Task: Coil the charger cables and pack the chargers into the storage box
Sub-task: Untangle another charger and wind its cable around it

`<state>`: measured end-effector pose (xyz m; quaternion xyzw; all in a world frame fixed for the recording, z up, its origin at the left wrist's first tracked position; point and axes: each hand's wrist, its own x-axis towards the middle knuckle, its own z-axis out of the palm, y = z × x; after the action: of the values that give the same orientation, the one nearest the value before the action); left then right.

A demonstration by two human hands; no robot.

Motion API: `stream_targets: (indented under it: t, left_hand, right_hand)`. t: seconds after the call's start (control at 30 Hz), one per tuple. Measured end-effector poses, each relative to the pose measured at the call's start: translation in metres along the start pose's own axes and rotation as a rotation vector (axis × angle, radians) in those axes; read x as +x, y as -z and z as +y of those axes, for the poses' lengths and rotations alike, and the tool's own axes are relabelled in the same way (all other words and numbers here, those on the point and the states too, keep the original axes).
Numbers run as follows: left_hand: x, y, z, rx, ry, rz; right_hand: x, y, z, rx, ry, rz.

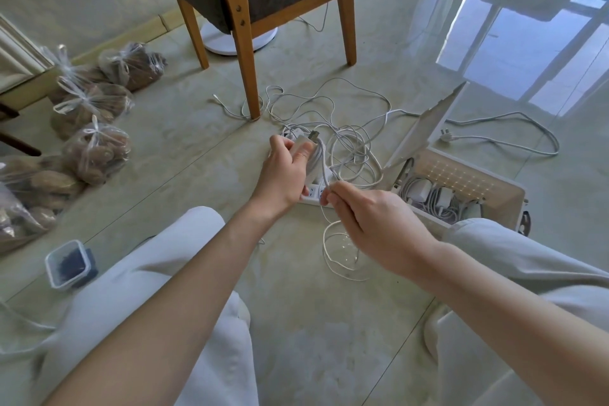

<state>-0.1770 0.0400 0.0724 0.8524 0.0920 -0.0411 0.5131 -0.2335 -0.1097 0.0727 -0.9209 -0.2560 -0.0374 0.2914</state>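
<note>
- On the floor tile, centre of view: L hand grips a white charger, fingers + thumb curled round it. Cable turns are wound round the body and a plug tip sticks up at the top.
- R hand is just below-right of it, fingertips pinching the white cable that runs up to the charger. The slack drops under the hand into a loose loop on the tile.
- Power strip lies flat on the floor beneath both hands, partly hidden by them.
- Storage box is right of the hands, near the R knee, lid tipped up open. Several white packed chargers w/ cords lie inside.
- Loose cable tangle is behind the hands, spreading toward the chair leg. A wall plug lies beyond the lid.
- Far left: tied clear bags in a row. A small container sits by the L knee.
</note>
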Motion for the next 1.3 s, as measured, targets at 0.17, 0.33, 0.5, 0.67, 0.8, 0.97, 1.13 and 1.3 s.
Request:
stream_targets:
  t: [0.17, 0.33, 0.5, 0.67, 0.8, 0.97, 1.13, 1.3]
  left_hand:
    - [0.001, -0.013, -0.002, -0.322, 0.212, -0.040]
    - [-0.003, -0.011, 0.006, -0.660, 0.337, -0.198]
    - [-0.001, -0.002, 0.012, -0.967, 0.414, -0.235]
    - [-0.004, 0.009, 0.020, -1.058, 0.413, -0.373]
    - [-0.010, 0.020, 0.024, -0.705, 0.344, -0.618]
    - [-0.013, 0.029, 0.024, -0.126, 0.186, -0.716]
    - [-0.009, 0.031, 0.005, 0.485, 0.142, -0.641]
    - [0.000, 0.029, -0.016, 0.640, 0.086, -0.416]
  right_hand:
    - [-0.003, -0.015, -0.002, -0.008, 0.084, -0.076]
    - [-0.007, -0.024, -0.008, 0.128, 0.010, -0.289]
    - [-0.005, -0.022, -0.006, 0.202, 0.001, -0.280]
    - [-0.001, -0.021, 0.003, 0.165, -0.017, -0.310]
    - [0.005, -0.015, 0.018, -0.051, -0.059, -0.437]
    - [0.011, -0.006, 0.034, -0.161, -0.144, -0.414]
    - [0.015, 0.001, 0.043, -0.206, -0.208, -0.315]
    - [0.015, 0.002, 0.042, -0.281, -0.204, -0.224]
